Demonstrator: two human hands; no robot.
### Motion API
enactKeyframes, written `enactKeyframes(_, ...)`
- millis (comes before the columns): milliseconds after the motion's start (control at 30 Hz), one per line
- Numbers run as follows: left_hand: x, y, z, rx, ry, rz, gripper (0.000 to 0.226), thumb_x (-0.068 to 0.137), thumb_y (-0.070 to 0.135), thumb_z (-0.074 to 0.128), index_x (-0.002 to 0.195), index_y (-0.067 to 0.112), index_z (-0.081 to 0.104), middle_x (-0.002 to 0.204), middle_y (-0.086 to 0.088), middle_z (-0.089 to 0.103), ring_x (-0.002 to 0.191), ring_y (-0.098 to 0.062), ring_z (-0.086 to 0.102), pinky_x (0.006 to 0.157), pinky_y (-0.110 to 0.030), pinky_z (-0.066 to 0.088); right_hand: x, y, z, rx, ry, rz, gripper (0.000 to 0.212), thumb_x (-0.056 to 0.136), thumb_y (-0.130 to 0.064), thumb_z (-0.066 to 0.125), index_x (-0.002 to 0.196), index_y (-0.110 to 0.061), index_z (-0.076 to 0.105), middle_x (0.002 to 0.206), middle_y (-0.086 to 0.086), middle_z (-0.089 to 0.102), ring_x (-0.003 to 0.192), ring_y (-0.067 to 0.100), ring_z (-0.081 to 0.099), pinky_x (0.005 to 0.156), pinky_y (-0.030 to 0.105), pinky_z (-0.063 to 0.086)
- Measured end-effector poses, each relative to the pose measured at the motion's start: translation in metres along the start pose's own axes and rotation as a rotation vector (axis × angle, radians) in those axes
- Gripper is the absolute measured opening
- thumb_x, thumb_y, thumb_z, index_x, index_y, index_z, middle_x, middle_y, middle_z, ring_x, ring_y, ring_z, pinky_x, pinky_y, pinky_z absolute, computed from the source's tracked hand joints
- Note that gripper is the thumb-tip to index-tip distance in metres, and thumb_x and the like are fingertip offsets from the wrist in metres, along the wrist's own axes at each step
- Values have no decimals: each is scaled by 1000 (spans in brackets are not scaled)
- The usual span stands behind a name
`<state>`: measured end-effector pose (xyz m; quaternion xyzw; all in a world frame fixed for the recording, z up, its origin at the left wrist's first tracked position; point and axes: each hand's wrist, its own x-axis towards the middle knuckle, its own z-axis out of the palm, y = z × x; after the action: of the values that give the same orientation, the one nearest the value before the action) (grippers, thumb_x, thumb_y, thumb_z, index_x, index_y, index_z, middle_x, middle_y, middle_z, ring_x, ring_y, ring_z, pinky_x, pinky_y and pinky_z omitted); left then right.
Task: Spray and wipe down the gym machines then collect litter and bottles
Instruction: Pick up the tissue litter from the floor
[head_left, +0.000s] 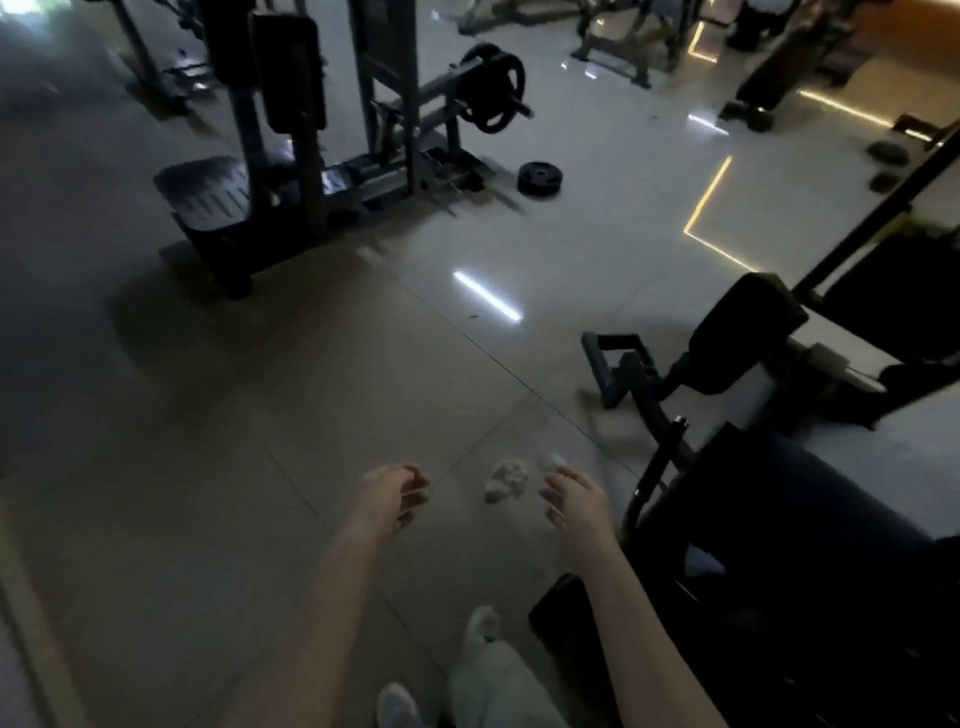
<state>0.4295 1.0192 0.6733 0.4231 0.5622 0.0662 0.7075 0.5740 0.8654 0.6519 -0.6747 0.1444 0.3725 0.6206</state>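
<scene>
White crumpled paper litter (506, 480), soft-creased and irregular, lies on the glossy tiled floor (234, 467) at 6 o'clock, between the left hand (392, 493) and the right hand (574, 499). Both hands have loosely curled fingers and hold nothing. A smaller white scrap (553, 460) sits just past the right fingertips, contact unclear. Black padded steel machine (270, 156) at 11 o'clock, round weight plate (540, 178) on the floor at 1 o'clock, dark cushioned machine (753, 332) at 3 o'clock cut off by the edge; all dim and blurred.

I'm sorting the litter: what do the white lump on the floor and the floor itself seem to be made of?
White lump: probably crumpled tissue or paper, matte, with soft creases; blur leaves it open. Floor: glazed tile, glossy, with grout lines and mirrored lights.
</scene>
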Motion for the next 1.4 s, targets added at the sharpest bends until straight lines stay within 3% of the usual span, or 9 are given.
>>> enactKeyframes(133, 63, 28, 21, 83, -13, -35, 28, 98, 4, 37, 77, 16, 51, 46, 8, 62, 33, -1, 54, 56, -22, 27, 59, 2, 13, 57, 64, 32, 20, 95, -2, 47, 114, -4, 54, 86, 9, 60, 75, 20, 55, 62, 26, 38)
enactKeyframes(267, 132, 46, 46, 163, 6, -47, 31, 97, 0, 35, 77, 16, 53, 66, 0, 62, 39, -4, 57, 56, -22, 27, 129, 5, 29, -26, 129, 79, 30, 96, -1, 45, 124, 6, 49, 119, 23, 57, 97, 31, 57, 67, 25, 42)
enactKeyframes(433, 217, 49, 73, 246, 45, -113, 32, 97, -1, 34, 76, 15, 52, 73, -3, 57, 31, 2, 51, 55, -23, 29, 201, 17, 41, -92, 175, 151, 29, 97, -7, 47, 125, 0, 51, 115, 17, 58, 95, 24, 56, 66, 22, 43)
enactKeyframes(633, 331, 10, 108, 342, -18, -167, 27, 95, -3, 38, 80, 13, 54, 75, -3, 59, 61, -14, 53, 56, -24, 32, 305, 63, 51, -216, 259, 222, 32, 97, -7, 46, 128, 0, 51, 114, 13, 58, 103, 27, 57, 82, 32, 44)
enactKeyframes(867, 485, -71, 143, 475, -111, -191, 20, 94, -3, 39, 92, 7, 57, 77, -4, 60, 62, -14, 54, 49, -18, 39, 441, 148, 63, -369, 220, 238, 36, 97, -8, 43, 133, -8, 46, 123, 7, 52, 107, 19, 50, 84, 26, 37)
enactKeyframes(967, 537, -89, 161, 528, -144, -147, 20, 94, -7, 38, 99, 1, 55, 75, -7, 57, 61, -15, 51, 39, -7, 37, 492, 186, 62, -507, 206, 226, 39, 95, -14, 46, 134, -16, 46, 128, 12, 55, 107, 27, 54, 87, 34, 44)
enactKeyframes(1067, 592, -120, 182, 618, -212, -100, 21, 93, -8, 38, 101, 0, 56, 80, -12, 58, 62, -14, 50, 39, -6, 37, 545, 227, 56, -645, 208, 185, 42, 93, -15, 49, 135, -22, 48, 131, 9, 55, 113, 30, 54, 84, 28, 41)
enactKeyframes(1233, 672, -175, 205, 781, -313, -35, 23, 92, -4, 42, 105, -1, 61, 84, -6, 62, 65, -11, 53, 42, -5, 36, 628, 301, 49, -1047, 144, 39, 65, 86, -25, 58, 145, -25, 31, 155, 0, 24, 135, 24, 32, 108, 34, 31)
enactKeyframes(1400, 711, -204, 213, 891, -407, -16, 21, 92, -1, 47, 105, 4, 62, 91, -5, 63, 76, -15, 56, 59, -18, 41, 687, 348, 53, -1301, 89, 54, 82, 87, -44, 56, 150, -33, 4, 159, 0, -5, 145, 24, 4, 115, 41, 14)
